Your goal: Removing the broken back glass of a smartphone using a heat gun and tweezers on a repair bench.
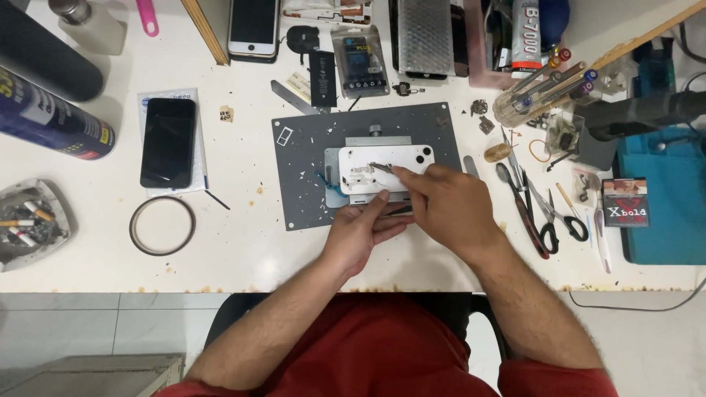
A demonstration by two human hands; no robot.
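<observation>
Head view: red-black box (625, 202) beside scissors (557, 220).

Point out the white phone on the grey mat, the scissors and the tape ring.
white phone (382, 158), head view, bare back near its middle
scissors (551, 213), head view, blades above the handles
tape ring (162, 226), head view, right band

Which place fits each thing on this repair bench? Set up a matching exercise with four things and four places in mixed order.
Things:
1 white phone
2 black phone
3 scissors
4 tape ring

Places:
A right of the grey mat
B on the grey mat, under the right hand
C nearer the desk edge than the black phone
D on white paper, left of the mat

Pairs: 1-B, 2-D, 3-A, 4-C
</observation>
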